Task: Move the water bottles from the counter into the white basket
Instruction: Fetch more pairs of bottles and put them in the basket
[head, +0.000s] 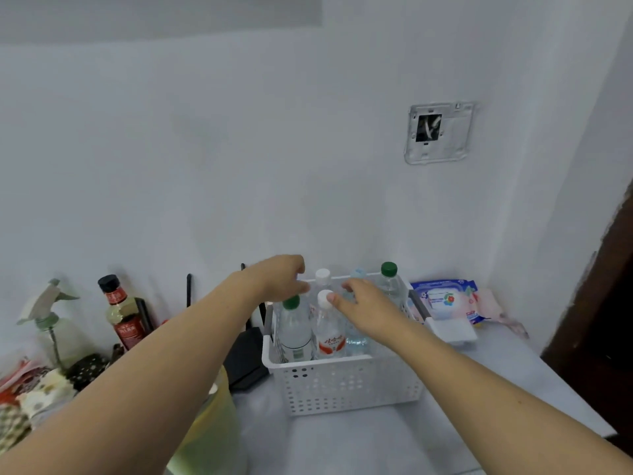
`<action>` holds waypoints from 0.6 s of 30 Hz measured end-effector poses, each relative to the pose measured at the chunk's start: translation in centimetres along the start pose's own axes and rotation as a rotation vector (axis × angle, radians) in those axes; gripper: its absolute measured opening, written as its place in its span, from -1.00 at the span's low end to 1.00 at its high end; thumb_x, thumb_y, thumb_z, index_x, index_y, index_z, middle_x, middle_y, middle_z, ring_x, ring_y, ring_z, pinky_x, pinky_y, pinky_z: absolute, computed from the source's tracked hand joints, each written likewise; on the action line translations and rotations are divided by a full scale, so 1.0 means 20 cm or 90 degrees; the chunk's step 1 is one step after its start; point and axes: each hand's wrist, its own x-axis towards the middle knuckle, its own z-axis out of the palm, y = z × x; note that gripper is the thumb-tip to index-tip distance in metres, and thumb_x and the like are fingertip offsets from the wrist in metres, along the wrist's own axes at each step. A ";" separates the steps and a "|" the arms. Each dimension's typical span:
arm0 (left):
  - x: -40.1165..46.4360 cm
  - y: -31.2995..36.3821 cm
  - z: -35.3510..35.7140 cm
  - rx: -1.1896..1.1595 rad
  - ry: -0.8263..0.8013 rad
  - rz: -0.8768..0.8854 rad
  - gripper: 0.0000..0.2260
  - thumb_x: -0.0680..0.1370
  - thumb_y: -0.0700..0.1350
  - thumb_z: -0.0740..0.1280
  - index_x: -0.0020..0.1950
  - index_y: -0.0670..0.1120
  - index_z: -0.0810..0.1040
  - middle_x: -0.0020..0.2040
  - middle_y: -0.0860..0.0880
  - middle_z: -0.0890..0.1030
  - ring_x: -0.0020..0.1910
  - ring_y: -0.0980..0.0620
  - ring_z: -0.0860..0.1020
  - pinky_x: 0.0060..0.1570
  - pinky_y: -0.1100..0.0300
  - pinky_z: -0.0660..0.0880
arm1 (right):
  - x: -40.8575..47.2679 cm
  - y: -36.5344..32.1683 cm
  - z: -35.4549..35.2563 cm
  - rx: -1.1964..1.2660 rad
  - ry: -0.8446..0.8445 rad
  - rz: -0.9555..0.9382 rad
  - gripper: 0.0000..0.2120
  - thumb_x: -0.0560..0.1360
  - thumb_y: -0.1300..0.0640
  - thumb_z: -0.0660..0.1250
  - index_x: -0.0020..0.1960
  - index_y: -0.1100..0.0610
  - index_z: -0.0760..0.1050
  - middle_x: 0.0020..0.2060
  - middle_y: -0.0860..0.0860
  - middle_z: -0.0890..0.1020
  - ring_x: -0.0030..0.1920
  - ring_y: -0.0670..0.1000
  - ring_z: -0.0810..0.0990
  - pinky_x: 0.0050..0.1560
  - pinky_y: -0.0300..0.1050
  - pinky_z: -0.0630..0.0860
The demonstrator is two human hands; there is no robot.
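Head view: we count five water bottles upright in the white basket (342, 382) on the table (376, 443). We judge them filled, so heavy, with smooth, thin walls; best taken around the neck below the cap. Our right hand (366, 308) is open, fingertip touching the white-capped bottle (328, 332). Our left hand (279, 277) hovers loosely curled over the green-capped bottle (294, 329), holding nothing.

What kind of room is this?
Probably a home kitchen or utility corner: a sauce bottle and a spray bottle stand against the wall, and a wet wipes pack lies on the counter.
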 end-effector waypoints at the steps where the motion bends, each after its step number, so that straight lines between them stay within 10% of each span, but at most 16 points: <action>1: -0.01 0.03 -0.01 -0.004 0.039 0.011 -0.60 0.64 0.06 0.25 0.42 -0.10 0.39 0.36 -0.08 0.48 0.26 -0.08 0.49 0.24 0.03 0.45 | -0.03 -0.01 -0.05 -0.008 0.015 -0.007 -0.40 0.58 -0.23 0.18 0.48 0.10 0.29 0.45 0.02 0.37 0.40 0.05 0.39 0.37 0.01 0.35; 11: -0.08 0.39 -0.06 0.106 0.244 0.115 -0.50 0.72 -0.01 0.01 0.60 -0.24 0.07 0.60 -0.19 0.13 0.58 -0.16 0.08 0.52 0.03 0.02 | -0.33 0.05 -0.51 -0.257 0.131 0.032 -0.48 0.69 0.00 -0.05 0.52 0.31 0.14 0.49 0.23 0.24 0.49 0.19 0.18 0.49 0.00 0.07; 18: -0.01 0.73 -0.03 0.110 0.249 0.212 -0.49 0.71 -0.01 0.03 0.59 -0.26 0.10 0.59 -0.22 0.14 0.57 -0.16 0.10 0.51 0.00 0.06 | -0.52 0.22 -0.73 -0.309 0.180 0.124 -0.44 0.68 -0.01 -0.04 0.56 0.30 0.02 0.57 0.22 0.06 0.56 0.16 0.03 0.54 -0.01 -0.04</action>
